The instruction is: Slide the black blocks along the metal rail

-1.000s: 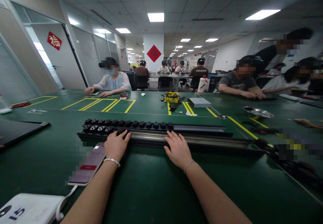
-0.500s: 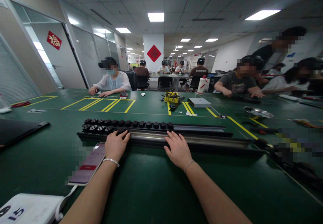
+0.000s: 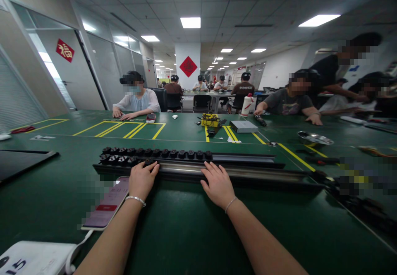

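A long black rail [image 3: 242,175] with a shiny metal channel lies across the green table in front of me. Several black plug-like modules [image 3: 123,159] sit in its left part. Behind it runs a second black rail [image 3: 248,158], with a row of similar modules [image 3: 173,154] along its left and middle. My left hand [image 3: 143,180] rests at the near rail's edge, fingers apart, its fingertips by the last module in the row. Farther right, my right hand [image 3: 218,185] lies flat on the same rail with spread fingers, holding nothing.
A phone [image 3: 107,204] and a white device [image 3: 39,258] with a cable lie at the left front. Beyond the rails are a yellow box [image 3: 210,120], a grey box [image 3: 243,126], a metal dish [image 3: 315,138] and a bottle [image 3: 247,104]. Several people sit around.
My hands and the rails stay nearly as they were. Across the table on the right, a person's hand has moved left and now holds a dark object.
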### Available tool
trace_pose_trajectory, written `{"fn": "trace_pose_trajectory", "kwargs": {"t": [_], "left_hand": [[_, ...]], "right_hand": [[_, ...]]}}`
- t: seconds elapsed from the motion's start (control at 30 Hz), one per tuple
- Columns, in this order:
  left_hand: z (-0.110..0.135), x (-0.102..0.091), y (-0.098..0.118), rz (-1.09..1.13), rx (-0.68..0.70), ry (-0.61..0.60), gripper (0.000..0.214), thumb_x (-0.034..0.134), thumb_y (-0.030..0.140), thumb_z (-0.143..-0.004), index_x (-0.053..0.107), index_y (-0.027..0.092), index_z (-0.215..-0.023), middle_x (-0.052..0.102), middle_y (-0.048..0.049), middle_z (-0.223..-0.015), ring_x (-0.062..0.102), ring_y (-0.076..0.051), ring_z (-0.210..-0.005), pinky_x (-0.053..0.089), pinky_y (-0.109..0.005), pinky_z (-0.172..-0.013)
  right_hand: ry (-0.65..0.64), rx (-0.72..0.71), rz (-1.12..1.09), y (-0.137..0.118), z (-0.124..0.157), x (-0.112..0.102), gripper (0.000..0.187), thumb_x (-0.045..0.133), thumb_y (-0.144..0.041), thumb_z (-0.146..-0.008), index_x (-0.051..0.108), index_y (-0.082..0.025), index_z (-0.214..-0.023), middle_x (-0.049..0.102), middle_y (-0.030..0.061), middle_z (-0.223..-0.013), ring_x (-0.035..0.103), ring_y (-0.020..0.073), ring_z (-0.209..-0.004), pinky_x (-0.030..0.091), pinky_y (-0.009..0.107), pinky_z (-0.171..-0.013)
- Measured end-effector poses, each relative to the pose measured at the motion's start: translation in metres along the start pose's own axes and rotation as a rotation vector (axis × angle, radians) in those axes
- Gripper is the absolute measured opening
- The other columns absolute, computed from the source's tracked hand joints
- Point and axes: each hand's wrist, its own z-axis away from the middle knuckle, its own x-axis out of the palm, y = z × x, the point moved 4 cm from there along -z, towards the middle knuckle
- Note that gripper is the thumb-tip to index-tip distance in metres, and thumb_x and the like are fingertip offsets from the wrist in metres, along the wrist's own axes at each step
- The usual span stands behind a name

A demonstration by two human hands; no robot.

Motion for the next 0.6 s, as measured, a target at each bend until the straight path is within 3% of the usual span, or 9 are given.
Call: {"fn": "trace_pose_trajectory", "kwargs": {"t": [0.6], "left_hand": [[-0.0016,0.0062,-0.0033,-0.02,0.017,0.048,0.041,0.035,0.046,-0.083,0.066,0.028,-0.104,0.068,-0.0071,-0.096,0.051,-0.025,-0.108,0.038,-0.035,-0.091]], "right_hand": [[0.006,-0.002,-0.003,0.0003,0.0004,0.0006,0.036,0.046,-0.034,-0.083,0.053,-0.024,-0.116,0.043,0.004,-0.136,0.034,0.022,-0.126,0.02,0.042,-0.105]]}}
